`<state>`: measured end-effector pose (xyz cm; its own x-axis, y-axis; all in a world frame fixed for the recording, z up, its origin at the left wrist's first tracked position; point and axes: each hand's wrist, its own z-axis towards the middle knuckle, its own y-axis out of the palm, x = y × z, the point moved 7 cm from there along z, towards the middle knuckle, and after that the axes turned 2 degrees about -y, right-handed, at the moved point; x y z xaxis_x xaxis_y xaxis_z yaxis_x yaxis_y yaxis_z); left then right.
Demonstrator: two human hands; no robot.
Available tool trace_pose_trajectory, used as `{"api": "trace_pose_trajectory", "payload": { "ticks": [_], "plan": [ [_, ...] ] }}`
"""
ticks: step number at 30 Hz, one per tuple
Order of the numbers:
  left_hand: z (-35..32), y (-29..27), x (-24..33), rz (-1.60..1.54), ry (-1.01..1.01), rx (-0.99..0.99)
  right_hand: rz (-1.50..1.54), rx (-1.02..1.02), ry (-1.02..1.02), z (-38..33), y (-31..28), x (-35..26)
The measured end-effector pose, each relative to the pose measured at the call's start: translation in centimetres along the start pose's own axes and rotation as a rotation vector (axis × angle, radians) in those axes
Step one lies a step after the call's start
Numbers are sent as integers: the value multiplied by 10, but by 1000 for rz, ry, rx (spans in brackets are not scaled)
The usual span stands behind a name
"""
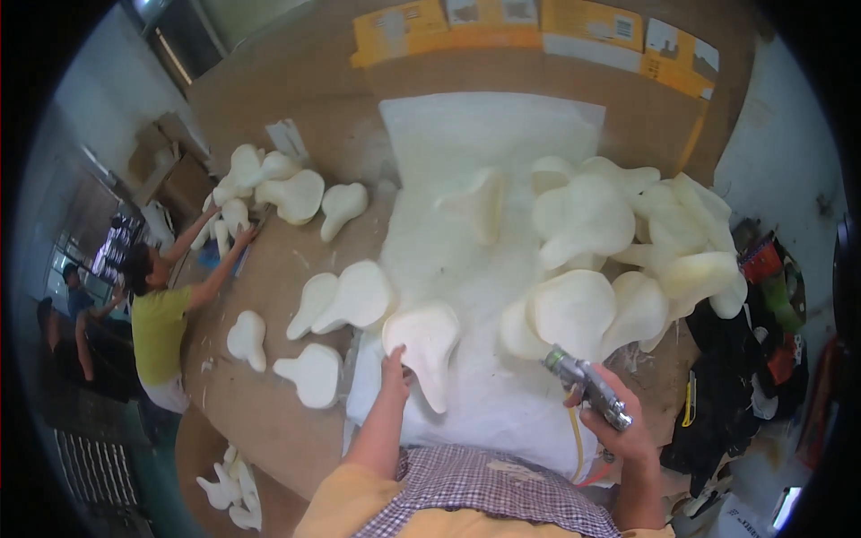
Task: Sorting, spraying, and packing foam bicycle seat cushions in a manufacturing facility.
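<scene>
My left hand (398, 369) is closed on the side of a cream foam bicycle saddle pad (429, 345), its narrow nose pointing toward me. In my right hand (619, 421) is a metal spray gun (585, 387) with a green-ringed front end and a yellow hose running down from it. The gun points up and left, near a foam pad (574, 309) at the edge of the right-hand pile. A white sheet (484, 296) lies under the held pad and much of the pile.
A pile of similar foam pads (587, 215) covers the right side. More pads (354, 296) lie to the left on brown board. At the far left, a person in a yellow top (161, 314) reaches to another heap (269, 175). Dark cloth and a yellow cutter (690, 399) are at right.
</scene>
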<state>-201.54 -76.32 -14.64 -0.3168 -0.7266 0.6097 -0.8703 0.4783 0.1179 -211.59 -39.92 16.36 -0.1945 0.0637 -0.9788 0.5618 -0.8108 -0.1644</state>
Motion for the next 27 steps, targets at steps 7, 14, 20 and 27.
{"api": "trace_pose_trajectory", "payload": {
  "ticks": [7, 14, 20, 27],
  "plan": [
    [15, -7, 38, 185, 198, -19, 124, -231, 197, -47, 45, -21],
    [-37, -8, 94, 39, 479, 1, -116, -288, 295, -70, 55, -14],
    [-37, -25, 92, 98, 538, 7, -27, -99, 125, -46, 59, -44],
    [-32, -105, 76, -67, 370, 97, -16, -153, 83, -44, 60, -29]
  ]
}}
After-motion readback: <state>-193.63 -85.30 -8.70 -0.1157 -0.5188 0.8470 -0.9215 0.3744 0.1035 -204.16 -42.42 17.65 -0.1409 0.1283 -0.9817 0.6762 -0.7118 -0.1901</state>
